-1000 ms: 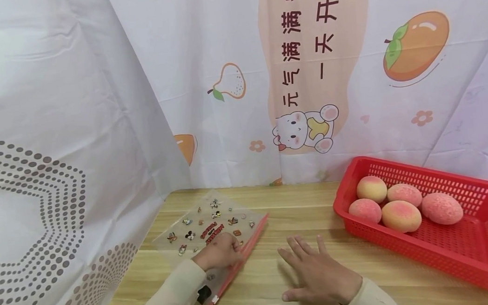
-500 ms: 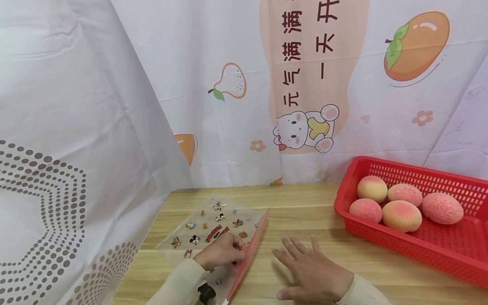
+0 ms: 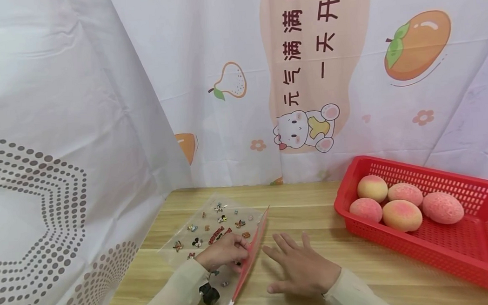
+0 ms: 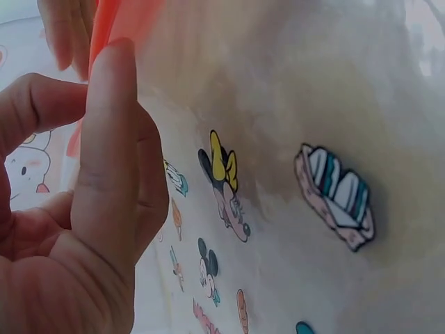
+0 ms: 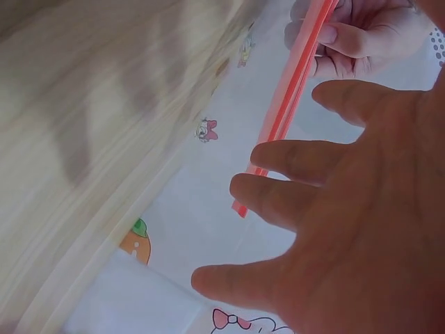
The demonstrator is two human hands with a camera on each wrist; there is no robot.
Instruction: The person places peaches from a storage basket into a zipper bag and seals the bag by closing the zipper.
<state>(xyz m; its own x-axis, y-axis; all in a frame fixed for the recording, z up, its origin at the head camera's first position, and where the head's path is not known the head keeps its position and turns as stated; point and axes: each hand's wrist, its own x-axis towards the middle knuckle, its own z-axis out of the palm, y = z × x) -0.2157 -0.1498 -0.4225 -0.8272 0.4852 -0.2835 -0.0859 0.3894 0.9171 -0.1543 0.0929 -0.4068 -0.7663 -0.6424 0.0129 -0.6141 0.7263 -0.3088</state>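
Note:
A clear zip bag [image 3: 208,220] printed with small cartoon figures lies on the wooden table [image 3: 297,205] at the left, its red zip strip [image 3: 250,254] along the right edge. My left hand [image 3: 226,251] pinches that strip and holds the edge up off the table; in the left wrist view the thumb and fingers [image 4: 104,174] close on the red strip [image 4: 115,21] beside the printed film [image 4: 313,153]. My right hand [image 3: 299,265] lies flat with fingers spread just right of the strip, holding nothing. The right wrist view shows its fingers [image 5: 306,202] close to the strip [image 5: 288,104].
A red plastic basket [image 3: 342,198] stands at the right with several pink-and-yellow peaches [image 3: 400,215] inside. A printed white cloth [image 3: 232,102] hangs behind and to the left of the table. Bare wood lies between my right hand and the basket.
The bag's zip edge has risen and swung closer to upright under my left hand. My right hand has slid left toward the strip.

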